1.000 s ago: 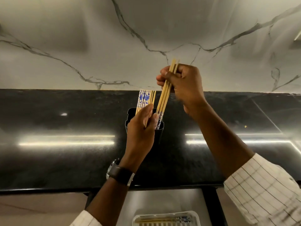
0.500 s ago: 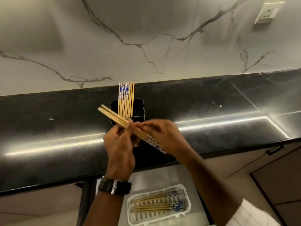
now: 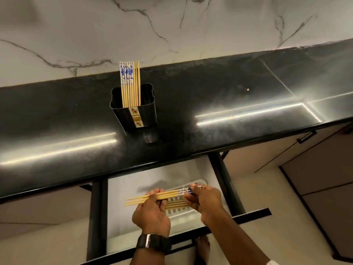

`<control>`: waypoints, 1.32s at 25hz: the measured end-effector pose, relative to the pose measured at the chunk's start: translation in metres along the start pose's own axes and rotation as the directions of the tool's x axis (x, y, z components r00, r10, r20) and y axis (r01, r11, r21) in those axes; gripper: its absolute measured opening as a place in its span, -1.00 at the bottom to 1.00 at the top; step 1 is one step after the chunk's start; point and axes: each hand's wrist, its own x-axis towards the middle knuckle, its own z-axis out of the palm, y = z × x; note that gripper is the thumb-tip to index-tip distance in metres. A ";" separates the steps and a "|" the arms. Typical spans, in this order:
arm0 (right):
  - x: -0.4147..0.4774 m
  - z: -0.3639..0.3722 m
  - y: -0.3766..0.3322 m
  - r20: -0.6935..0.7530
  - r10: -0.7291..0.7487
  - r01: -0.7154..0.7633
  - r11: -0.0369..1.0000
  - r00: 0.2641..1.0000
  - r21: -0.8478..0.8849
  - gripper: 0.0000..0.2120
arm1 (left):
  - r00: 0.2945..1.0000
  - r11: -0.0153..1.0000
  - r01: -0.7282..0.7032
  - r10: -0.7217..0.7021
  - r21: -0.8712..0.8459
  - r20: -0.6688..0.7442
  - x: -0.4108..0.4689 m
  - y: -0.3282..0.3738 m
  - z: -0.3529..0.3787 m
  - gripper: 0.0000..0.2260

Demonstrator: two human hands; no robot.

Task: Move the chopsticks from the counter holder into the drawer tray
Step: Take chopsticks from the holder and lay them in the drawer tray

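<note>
A small bundle of bamboo chopsticks (image 3: 168, 195) with blue-patterned ends lies level between both hands, just above the white slotted drawer tray (image 3: 198, 183). My left hand (image 3: 152, 213) grips the plain tips and my right hand (image 3: 203, 200) pinches the patterned ends. More chopsticks rest in the tray under my hands, mostly hidden. On the black counter stands the black holder (image 3: 145, 111) with several chopsticks (image 3: 130, 83) upright inside it.
The open drawer (image 3: 122, 207) has black side rails and a black front edge (image 3: 248, 217) near my wrists. The counter's front lip (image 3: 172, 161) overhangs the drawer's back. Closed cabinet doors stand at the right. A bare foot (image 3: 203, 245) shows below the drawer.
Both hands carried the bundle from in front of the holder down over the drawer tray and turned it level. The view tilted down, showing the open drawer.
</note>
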 end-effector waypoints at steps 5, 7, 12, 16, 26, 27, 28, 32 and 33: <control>0.033 -0.012 0.006 -0.064 0.195 -0.198 0.980 0.979 -0.039 -0.67 | 0.991 0.992 0.109 -0.105 0.055 -0.078 0.023 -0.009 -0.011 -0.91; 0.045 -0.004 0.012 -0.057 0.258 -0.250 0.962 0.964 0.113 -0.66 | 0.979 0.983 0.177 -0.173 0.036 -0.108 0.028 -0.014 -0.008 -0.90; 0.074 0.009 0.017 -0.136 0.348 -0.324 0.931 0.928 0.170 -0.81 | 0.970 0.974 0.218 -0.209 0.064 -0.124 0.045 -0.025 -0.001 -0.88; 0.077 0.017 0.015 -0.245 0.337 -0.310 0.940 0.909 0.141 -0.82 | 0.968 0.956 0.241 -0.225 0.166 -0.106 0.071 -0.034 -0.002 -0.66; 0.038 0.032 -0.031 -0.069 0.498 -0.481 0.859 0.864 0.174 -0.73 | 0.947 0.952 0.301 -0.291 0.056 -0.134 0.063 -0.018 0.016 -0.63; 0.025 0.031 -0.036 -0.035 0.480 -0.469 0.867 0.876 0.168 -0.76 | 0.956 0.965 0.260 -0.252 0.035 -0.150 0.054 -0.012 0.018 -0.67; 0.015 0.031 -0.038 -0.008 0.436 -0.428 0.887 0.900 0.175 -0.79 | 0.967 0.979 0.202 -0.197 0.016 -0.162 0.044 -0.005 0.019 -0.73; -0.032 0.054 -0.065 -0.067 -0.144 0.156 0.961 0.987 0.230 -0.75 | 0.984 0.995 -0.098 0.101 0.026 -0.144 0.002 0.040 0.047 -0.88; -0.046 0.064 -0.079 -0.025 -0.340 0.338 0.920 0.940 0.199 -0.82 | 0.970 0.973 -0.229 0.229 0.016 -0.082 -0.008 0.052 0.057 -0.89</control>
